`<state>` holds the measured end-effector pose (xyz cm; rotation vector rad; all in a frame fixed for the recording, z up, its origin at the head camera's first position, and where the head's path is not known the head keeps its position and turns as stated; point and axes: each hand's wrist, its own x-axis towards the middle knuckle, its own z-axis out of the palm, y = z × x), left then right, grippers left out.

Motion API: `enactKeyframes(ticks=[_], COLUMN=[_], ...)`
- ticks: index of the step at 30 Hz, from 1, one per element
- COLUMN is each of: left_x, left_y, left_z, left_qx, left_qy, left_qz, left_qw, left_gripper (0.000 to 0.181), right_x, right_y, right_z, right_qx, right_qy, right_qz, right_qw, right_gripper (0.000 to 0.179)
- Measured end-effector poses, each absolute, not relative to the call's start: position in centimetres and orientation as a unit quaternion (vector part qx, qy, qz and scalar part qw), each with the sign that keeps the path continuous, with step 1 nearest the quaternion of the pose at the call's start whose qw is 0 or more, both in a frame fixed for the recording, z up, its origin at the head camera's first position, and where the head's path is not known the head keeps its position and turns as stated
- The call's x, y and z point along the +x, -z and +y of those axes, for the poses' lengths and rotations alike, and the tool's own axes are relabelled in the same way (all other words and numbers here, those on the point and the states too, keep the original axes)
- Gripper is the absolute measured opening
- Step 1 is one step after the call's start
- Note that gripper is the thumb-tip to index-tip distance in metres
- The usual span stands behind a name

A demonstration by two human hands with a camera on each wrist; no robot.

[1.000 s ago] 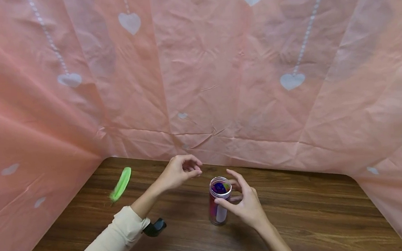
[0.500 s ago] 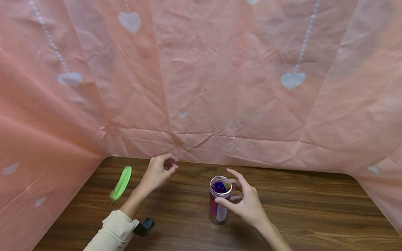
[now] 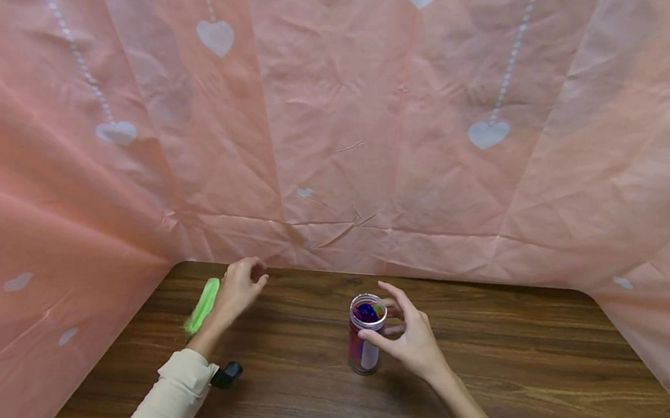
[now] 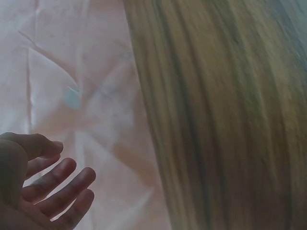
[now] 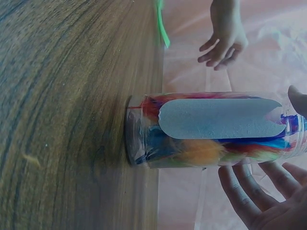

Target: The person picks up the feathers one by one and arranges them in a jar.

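Note:
A clear jar packed with colourful feathers stands upright on the table, its mouth uncovered and a blank pale label on its side. My right hand holds it near the top, thumb at the neck and fingers round the far side, the index finger sticking up past the rim. My left hand is in the air over the back left of the table, fingers loosely bent with nothing between them. Beside that wrist lies a bright green feather, partly covered by the hand in the head view.
The brown wooden table ends at the back against a pink curtain printed with white hearts, which also hangs at both sides. A black wrist mount juts out from the left sleeve.
My left hand has moved away from the jar, leftward to beside the green feather. The right hand and the jar have stayed in place.

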<state>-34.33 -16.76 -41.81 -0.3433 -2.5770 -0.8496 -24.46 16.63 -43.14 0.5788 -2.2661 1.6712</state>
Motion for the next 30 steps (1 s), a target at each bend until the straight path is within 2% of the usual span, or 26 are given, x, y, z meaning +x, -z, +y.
enactKeyframes(ticks=[12, 25, 30], left_x=[-35.0, -35.7, -35.9], left_y=[43.0, 43.3, 43.9], left_z=[-19.1, -21.0, -22.0], left_qx=[-0.088, -0.048, -0.036], left_qy=[0.272, 0.249, 0.245], left_qz=[-0.94, -0.957, -0.958], left_qw=[0.189, 0.14, 0.142], left_gripper=[0.012, 0.022, 0.023], right_x=[-24.4, -24.4, -24.3], right_y=[43.2, 43.2, 43.2], right_z=[16.6, 16.6, 16.6], right_qx=[0.197, 0.194, 0.193], right_qy=[-0.57, -0.562, -0.566], right_qz=[-0.787, -0.794, -0.792], right_qw=[0.133, 0.124, 0.122], right_gripper=[0.083, 0.085, 0.086])
